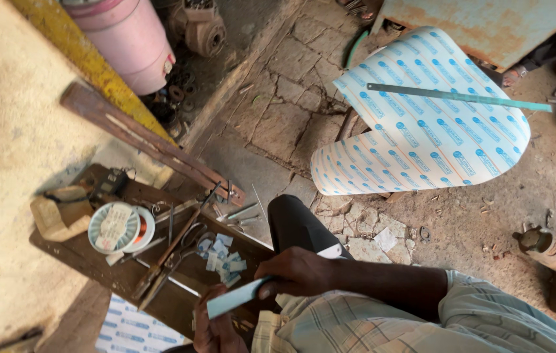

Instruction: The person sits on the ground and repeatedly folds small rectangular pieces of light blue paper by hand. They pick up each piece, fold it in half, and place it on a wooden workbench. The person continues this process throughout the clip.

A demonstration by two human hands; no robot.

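My right hand [299, 271] grips a narrow pale blue strip [233, 298] near its middle, with my forearm coming in from the right. My left hand [216, 327] sits at the bottom edge and touches the strip's lower end, fingers curled around it. A white end of the strip [331, 252] pokes out past my right hand. Just beyond the hands lies a dark wooden board [95, 258] with several small cut blue-and-white pieces [224, 258] on it. My knee in black trousers [294, 222] rises behind my right hand.
The board carries a copper wire spool [121, 227], pliers and thin metal tools [173, 252]. A large curved white sheet with a blue print [422, 131] lies on the stone floor, a long metal ruler [458, 97] across it. A pink drum [134, 39] and a metal cylinder [553, 252] stand nearby.
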